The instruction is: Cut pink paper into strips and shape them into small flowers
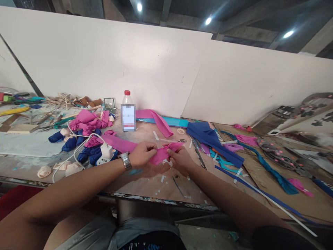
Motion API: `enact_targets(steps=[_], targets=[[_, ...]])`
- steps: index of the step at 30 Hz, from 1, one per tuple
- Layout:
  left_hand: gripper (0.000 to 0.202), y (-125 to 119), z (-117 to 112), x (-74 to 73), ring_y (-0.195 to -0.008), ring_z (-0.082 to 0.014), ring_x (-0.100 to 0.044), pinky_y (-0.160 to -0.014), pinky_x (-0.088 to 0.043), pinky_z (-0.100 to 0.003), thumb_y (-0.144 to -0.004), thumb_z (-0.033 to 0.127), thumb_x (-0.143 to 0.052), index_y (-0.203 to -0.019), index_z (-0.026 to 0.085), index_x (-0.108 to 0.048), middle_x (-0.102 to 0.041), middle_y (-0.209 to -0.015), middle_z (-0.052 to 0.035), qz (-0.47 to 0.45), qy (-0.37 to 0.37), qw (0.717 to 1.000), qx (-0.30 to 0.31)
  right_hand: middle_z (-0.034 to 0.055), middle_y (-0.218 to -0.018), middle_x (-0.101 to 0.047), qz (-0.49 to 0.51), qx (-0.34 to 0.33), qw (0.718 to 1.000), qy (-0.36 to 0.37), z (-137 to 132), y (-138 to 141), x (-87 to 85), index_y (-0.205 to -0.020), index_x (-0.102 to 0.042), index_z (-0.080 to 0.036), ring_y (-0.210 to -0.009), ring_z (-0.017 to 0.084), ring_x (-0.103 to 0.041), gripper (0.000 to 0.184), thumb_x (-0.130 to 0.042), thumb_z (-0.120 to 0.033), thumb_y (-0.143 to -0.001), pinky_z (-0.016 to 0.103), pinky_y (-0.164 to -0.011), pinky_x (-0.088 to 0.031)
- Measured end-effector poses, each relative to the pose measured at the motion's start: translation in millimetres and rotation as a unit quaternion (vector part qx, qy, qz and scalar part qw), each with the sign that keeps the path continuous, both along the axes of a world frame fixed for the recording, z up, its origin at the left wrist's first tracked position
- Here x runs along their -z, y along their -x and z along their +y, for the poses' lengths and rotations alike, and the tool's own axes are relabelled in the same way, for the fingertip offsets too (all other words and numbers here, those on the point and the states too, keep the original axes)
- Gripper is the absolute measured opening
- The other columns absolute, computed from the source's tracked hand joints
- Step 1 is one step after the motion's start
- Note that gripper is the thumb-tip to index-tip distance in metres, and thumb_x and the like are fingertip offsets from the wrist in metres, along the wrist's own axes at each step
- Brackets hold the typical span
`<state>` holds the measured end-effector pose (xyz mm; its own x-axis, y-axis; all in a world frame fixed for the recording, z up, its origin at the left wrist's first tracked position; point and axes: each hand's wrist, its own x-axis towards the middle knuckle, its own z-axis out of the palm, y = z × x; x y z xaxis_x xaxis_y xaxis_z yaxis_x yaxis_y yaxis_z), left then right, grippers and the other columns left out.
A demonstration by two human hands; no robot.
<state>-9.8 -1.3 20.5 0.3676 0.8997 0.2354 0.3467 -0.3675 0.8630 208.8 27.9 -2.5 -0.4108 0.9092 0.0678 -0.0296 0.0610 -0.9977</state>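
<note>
Each grip clamped on one end, left hand (142,153) and right hand (180,160) press the pink strip (161,155) together so it bunches, near the surface's (145,184) front edge.

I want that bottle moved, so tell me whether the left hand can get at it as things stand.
Probably yes. The bottle stands upright just beyond the left hand, with only a flat pink strip lying between. But that hand pinches the pink fabric piece together with the right hand.
</note>
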Motion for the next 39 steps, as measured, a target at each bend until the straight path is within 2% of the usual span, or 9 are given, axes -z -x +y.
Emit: enact_targets(steps=[4,9,14,18,21,27,31,35,39], targets=[[0.02,1.5,0.5,-1.9,-0.061,-0.0113,-0.04,-0.06,-0.029,-0.026,-0.08,0.025,-0.047,-0.063,0.016,-0.049,-0.042,-0.06,0.0038,-0.005,-0.006,1.0,-0.001,0.0012,-0.061,-0.062,-0.011,-0.031,0.999,0.039,-2.8,2.0,1.5,-0.068,-0.066,-0.017,-0.055,0.013,-0.053,0.037,-0.083,-0.049,-0.074,0.025,-0.051,-0.039],[0.021,3.9,1.8,-0.7,-0.062,-0.0111,-0.041,-0.06,-0.031,-0.025,-0.083,0.027,-0.048,-0.065,0.015,-0.052,-0.046,-0.062,0.0035,0.0,-0.023,1.0,-0.013,0.0004,-0.066,-0.064,-0.021,-0.036,0.99,0.133,-9.6,6.1,3.7,-0.074,-0.068,-0.018,-0.059,0.013,-0.055,0.038,-0.083,-0.053,-0.073,0.024,-0.052,-0.04],[0.023,4.7,-0.6,0.3,-0.062,-0.011,-0.041,-0.06,-0.031,-0.025,-0.085,0.027,-0.048,-0.066,0.015,-0.053,-0.046,-0.062,0.0036,-0.003,-0.027,1.0,-0.009,-0.002,-0.07,-0.066,-0.022,-0.002,0.978,0.209,-9.6,9.9,5.5,-0.08,-0.07,-0.02,-0.063,0.012,-0.056,0.039,-0.09,-0.049,-0.063,0.022,-0.055,-0.041],[0.025,4.8,-4.9,0.3,-0.061,-0.0106,-0.039,-0.059,-0.029,-0.025,-0.086,0.025,-0.048,-0.063,0.016,-0.048,-0.042,-0.06,0.0044,0.004,-0.038,0.999,-0.018,-0.0013,-0.076,-0.069,-0.006,-0.029,0.972,0.233,-9.5,9.2,2.9,-0.086,-0.071,-0.019,-0.067,0.013,-0.06,0.045,-0.092,-0.05,-0.06,0.025,-0.061,-0.048],[0.023,5.3,-6.5,1.1,-0.062,-0.0106,-0.041,-0.06,-0.03,-0.025,-0.085,0.023,-0.048,-0.064,0.016,-0.049,-0.044,-0.06,0.0043,0.015,-0.046,0.999,-0.026,-0.0011,-0.073,-0.068,-0.011,-0.057,0.967,0.247,-10.7,7.3,1.4,-0.084,-0.07,-0.018,-0.065,0.013,-0.061,0.046,-0.091,-0.052,-0.061,0.026,-0.061,-0.05],[0.022,7.1,-8.2,-0.7,-0.061,-0.0109,-0.042,-0.06,-0.03,-0.025,-0.086,0.023,-0.047,-0.066,0.016,-0.052,-0.047,-0.061,0.004,0.045,-0.062,0.996,-0.033,-0.0019,-0.066,-0.064,-0.006,-0.072,0.975,0.212,-10.5,7.6,-4.4,-0.077,-0.069,-0.018,-0.056,0.01,-0.055,0.037,-0.092,-0.041,-0.062,0.021,-0.05,-0.041],[0.021,7.5,-8.7,-2.8,-0.061,-0.0108,-0.041,-0.06,-0.03,-0.025,-0.085,0.023,-0.048,-0.065,0.016,-0.05,-0.046,-0.06,0.0039,0.058,-0.078,0.994,-0.043,-0.0013,-0.064,-0.064,0.005,-0.098,0.985,0.145,-5.0,6.5,-8.1,-0.08,-0.07,-0.017,-0.054,0.011,-0.054,0.038,-0.089,-0.047,-0.066,0.022,-0.047,-0.041],[0.021,7.5,-8.1,-3.6,-0.062,-0.011,-0.041,-0.061,-0.031,-0.025,-0.083,0.024,-0.048,-0.064,0.017,-0.048,-0.046,-0.06,0.0035,0.053,-0.079,0.995,-0.037,0.0021,-0.068,-0.067,0.009,-0.155,0.986,0.051,5.7,1.4,-4.5,-0.076,-0.071,-0.015,-0.064,0.013,-0.06,0.04,-0.084,-0.053,-0.073,0.025,-0.06,-0.05],[0.022,9.2,-7.6,-5.5,-0.059,-0.0104,-0.035,-0.058,-0.027,-0.025,-0.08,0.025,-0.047,-0.06,0.018,-0.042,-0.039,-0.058,0.0042,0.044,-0.081,0.995,-0.032,0.0032,-0.076,-0.068,0.072,-0.182,0.979,0.052,15.4,-2.7,-2.0,-0.085,-0.072,-0.017,-0.07,0.016,-0.064,0.041,-0.08,-0.056,-0.076,0.033,-0.07,-0.056]])
